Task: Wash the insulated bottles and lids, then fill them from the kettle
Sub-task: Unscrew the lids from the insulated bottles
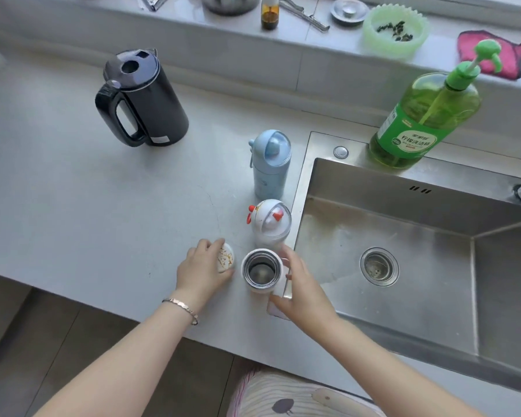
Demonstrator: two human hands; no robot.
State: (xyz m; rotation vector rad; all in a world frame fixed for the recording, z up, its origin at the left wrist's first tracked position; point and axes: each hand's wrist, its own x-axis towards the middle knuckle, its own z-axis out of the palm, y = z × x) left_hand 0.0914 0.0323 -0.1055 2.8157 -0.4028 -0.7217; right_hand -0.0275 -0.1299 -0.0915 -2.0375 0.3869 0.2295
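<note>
An open white insulated bottle [260, 270] stands on the grey counter beside the sink, its steel inside showing. My right hand [298, 284] wraps around its right side. My left hand [202, 266] rests on its white lid [225, 258], which has an orange pattern and lies on the counter just left of the bottle. Behind them stand a white bottle with red ears [269, 225] and a light blue bottle [271, 164], both capped. The black kettle [142, 99] sits at the back left, lid closed.
The steel sink [403, 236] with its drain [379, 266] lies to the right. A green dish-soap pump bottle [424, 118] stands on the sink's back rim. The window ledge holds a green bowl [396, 30], a pink cloth, a small brown bottle and metal items.
</note>
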